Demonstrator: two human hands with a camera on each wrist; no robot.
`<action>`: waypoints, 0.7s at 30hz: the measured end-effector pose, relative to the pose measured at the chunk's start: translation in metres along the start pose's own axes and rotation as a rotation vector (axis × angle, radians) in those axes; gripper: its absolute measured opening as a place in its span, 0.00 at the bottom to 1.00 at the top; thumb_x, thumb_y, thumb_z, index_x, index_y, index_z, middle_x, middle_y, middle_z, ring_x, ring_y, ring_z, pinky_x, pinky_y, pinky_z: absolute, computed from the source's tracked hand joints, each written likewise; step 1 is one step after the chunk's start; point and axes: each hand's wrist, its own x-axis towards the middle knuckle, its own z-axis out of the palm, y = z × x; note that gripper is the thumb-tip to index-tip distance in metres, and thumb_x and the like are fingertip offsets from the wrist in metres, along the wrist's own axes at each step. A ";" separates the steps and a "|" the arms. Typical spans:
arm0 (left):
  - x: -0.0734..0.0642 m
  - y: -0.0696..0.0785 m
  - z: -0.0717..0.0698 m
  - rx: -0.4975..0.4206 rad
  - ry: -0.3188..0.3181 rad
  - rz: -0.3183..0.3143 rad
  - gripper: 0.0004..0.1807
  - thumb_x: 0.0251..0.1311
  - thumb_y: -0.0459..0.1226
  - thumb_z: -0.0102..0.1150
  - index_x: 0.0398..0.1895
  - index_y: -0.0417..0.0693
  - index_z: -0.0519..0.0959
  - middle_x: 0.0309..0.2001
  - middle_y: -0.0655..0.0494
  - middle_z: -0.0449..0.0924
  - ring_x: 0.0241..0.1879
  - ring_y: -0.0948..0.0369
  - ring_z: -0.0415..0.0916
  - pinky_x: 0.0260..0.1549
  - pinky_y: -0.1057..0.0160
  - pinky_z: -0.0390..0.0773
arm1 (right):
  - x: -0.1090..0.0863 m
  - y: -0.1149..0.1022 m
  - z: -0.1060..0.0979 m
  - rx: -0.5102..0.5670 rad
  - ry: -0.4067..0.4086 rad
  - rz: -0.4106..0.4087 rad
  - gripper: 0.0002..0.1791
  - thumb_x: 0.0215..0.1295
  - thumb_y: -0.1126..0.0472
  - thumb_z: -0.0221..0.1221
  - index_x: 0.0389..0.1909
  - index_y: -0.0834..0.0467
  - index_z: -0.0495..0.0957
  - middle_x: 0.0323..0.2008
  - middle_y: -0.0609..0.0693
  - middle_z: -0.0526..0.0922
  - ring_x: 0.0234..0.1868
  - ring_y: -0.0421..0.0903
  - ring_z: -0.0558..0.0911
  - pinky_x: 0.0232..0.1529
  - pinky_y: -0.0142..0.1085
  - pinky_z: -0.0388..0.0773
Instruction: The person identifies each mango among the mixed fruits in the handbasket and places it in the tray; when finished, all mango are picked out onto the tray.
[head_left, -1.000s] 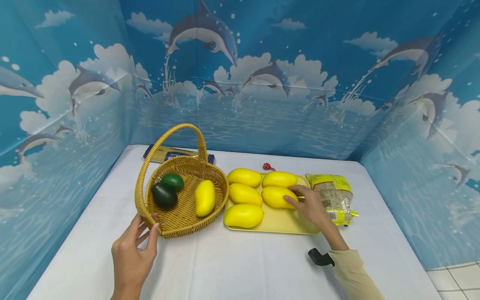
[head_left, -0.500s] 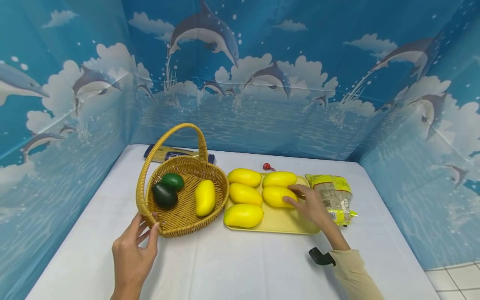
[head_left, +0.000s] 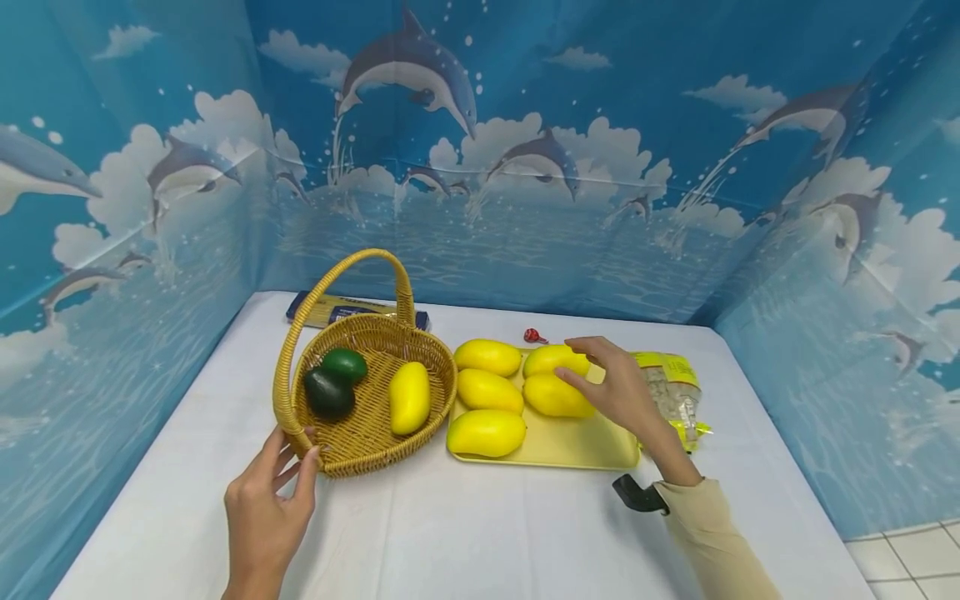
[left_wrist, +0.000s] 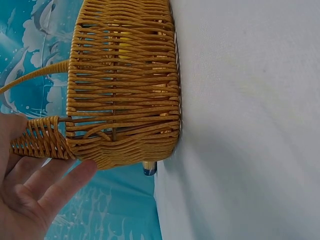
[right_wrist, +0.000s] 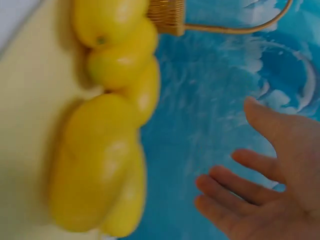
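Note:
My left hand (head_left: 266, 512) holds the wicker basket (head_left: 367, 429) where its handle meets the near left rim; in the left wrist view, thumb and fingers lie either side of the handle's woven base (left_wrist: 42, 137). Inside sit a dark avocado (head_left: 328, 393), a greener avocado (head_left: 345, 364) and a yellow mango (head_left: 410, 400). Several mangoes lie on a yellow tray (head_left: 577, 446) to the right. Over its right-hand mango (head_left: 551, 397), my right hand (head_left: 622, 396) hovers, fingers spread and holding nothing. The right wrist view shows this hand (right_wrist: 275, 185) apart from the mangoes (right_wrist: 95, 165).
A yellow-and-clear bag (head_left: 671, 387) lies right of the tray, partly behind my right hand. Behind the basket lies a blue-ended pasta pack (head_left: 330, 311). A small red wrapped lollipop (head_left: 533, 335) lies beyond the tray. Dolphin-printed curtains (head_left: 480, 242) enclose the white table (head_left: 450, 533).
My right hand has let go of the tray's right-hand mango and risen above it, fingers spreading. That mango stays on the tray. My left hand and the basket stay put.

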 end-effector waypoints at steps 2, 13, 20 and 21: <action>0.000 -0.001 0.000 -0.001 0.002 0.000 0.28 0.61 0.23 0.74 0.65 0.30 0.79 0.53 0.39 0.90 0.48 0.40 0.91 0.44 0.82 0.82 | 0.010 -0.014 -0.007 0.037 -0.073 -0.083 0.26 0.72 0.59 0.72 0.67 0.63 0.80 0.63 0.62 0.84 0.63 0.63 0.83 0.64 0.62 0.86; 0.000 0.002 0.001 0.006 0.003 -0.002 0.29 0.62 0.23 0.74 0.67 0.30 0.78 0.55 0.36 0.88 0.49 0.40 0.90 0.40 0.57 0.89 | 0.067 -0.091 -0.025 0.125 -0.576 -0.303 0.36 0.71 0.56 0.73 0.77 0.58 0.73 0.75 0.57 0.76 0.73 0.57 0.77 0.73 0.60 0.79; -0.001 0.002 0.000 -0.014 0.018 0.012 0.29 0.62 0.23 0.74 0.67 0.31 0.79 0.55 0.37 0.89 0.48 0.38 0.90 0.39 0.54 0.89 | 0.103 -0.115 -0.006 0.054 -0.838 -0.322 0.40 0.72 0.56 0.72 0.79 0.61 0.69 0.76 0.59 0.74 0.75 0.59 0.75 0.76 0.56 0.77; -0.001 0.002 0.000 -0.016 0.020 0.012 0.29 0.62 0.23 0.74 0.67 0.31 0.79 0.54 0.37 0.89 0.47 0.38 0.90 0.39 0.54 0.89 | 0.108 -0.117 -0.002 0.056 -0.868 -0.328 0.39 0.72 0.57 0.72 0.79 0.62 0.68 0.76 0.60 0.74 0.74 0.59 0.76 0.76 0.55 0.77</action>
